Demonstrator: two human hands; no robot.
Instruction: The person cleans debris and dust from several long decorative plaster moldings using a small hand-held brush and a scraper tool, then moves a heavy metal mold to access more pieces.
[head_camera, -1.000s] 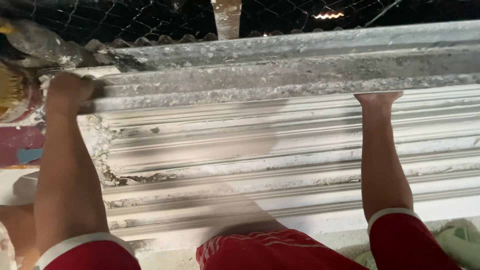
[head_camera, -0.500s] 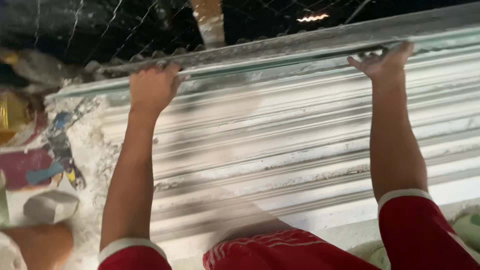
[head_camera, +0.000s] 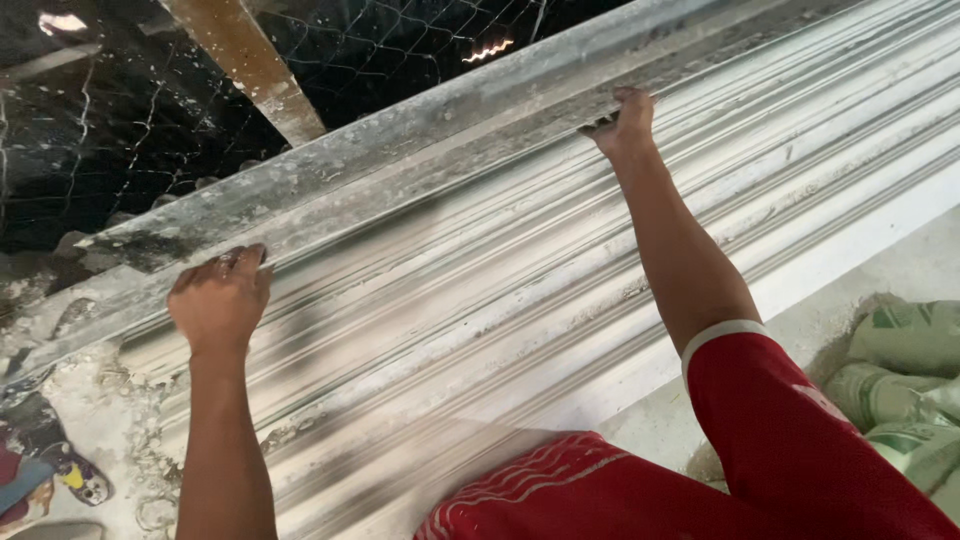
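Both hands are on a long grey bar (head_camera: 420, 135) that lies slantwise along the far edge of a ribbed white moulding (head_camera: 560, 290). The bar runs from the lower left up to the upper right of the view, dusty and spattered with dried plaster, its near face touching the top rib of the moulding.

The left hand (head_camera: 222, 298) sits near the bar's left end. Its grip is clenched, knuckles up, with the fingers (head_camera: 245, 258) curled over the bar's lower edge. The right hand (head_camera: 622, 122) is well apart from it, farther along toward the upper right. Its fingers hook over the same edge, grasping the bar, with the thumb side turned down toward the moulding. Both arms are stretched out, and red sleeves with white cuffs (head_camera: 722, 335) show at the lower right and bottom middle.

The moulding fills the middle of the view, its parallel ridges running the same slant as the bar. Crumbs of dried plaster (head_camera: 110, 400) lie by its left end.

Beyond the bar hangs wire mesh (head_camera: 120, 130) against a dark background, with a brownish post (head_camera: 250, 65) standing just behind the bar at upper left. At the right edge, on the floor (head_camera: 900, 265), greenish sacks (head_camera: 905, 385) are piled near the red sleeve.
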